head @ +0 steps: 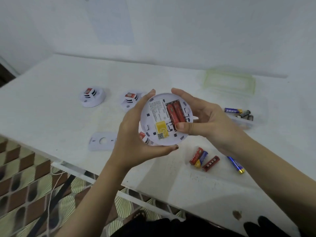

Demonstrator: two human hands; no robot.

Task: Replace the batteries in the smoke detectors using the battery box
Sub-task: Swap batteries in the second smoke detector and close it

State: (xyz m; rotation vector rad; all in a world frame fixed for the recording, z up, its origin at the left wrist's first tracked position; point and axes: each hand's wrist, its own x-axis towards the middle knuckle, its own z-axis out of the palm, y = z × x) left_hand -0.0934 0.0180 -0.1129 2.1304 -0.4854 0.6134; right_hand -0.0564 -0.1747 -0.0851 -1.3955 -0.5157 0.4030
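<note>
Fingers of left hand and right hand clasp the smoke detector; right thumb on red batteries, probably levering them out next.

Label print on the held smoke detector is too small to read. The left hand covers one end of the mounting plate and the edge of a second detector; a third detector beneath shows only a sliver. The clear battery box is blurred, its outline uncertain.

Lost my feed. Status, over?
Left hand, right hand grip round white smoke detector, back up. Two red batteries in bay, right thumb at their end. Nothing blocking.
</note>
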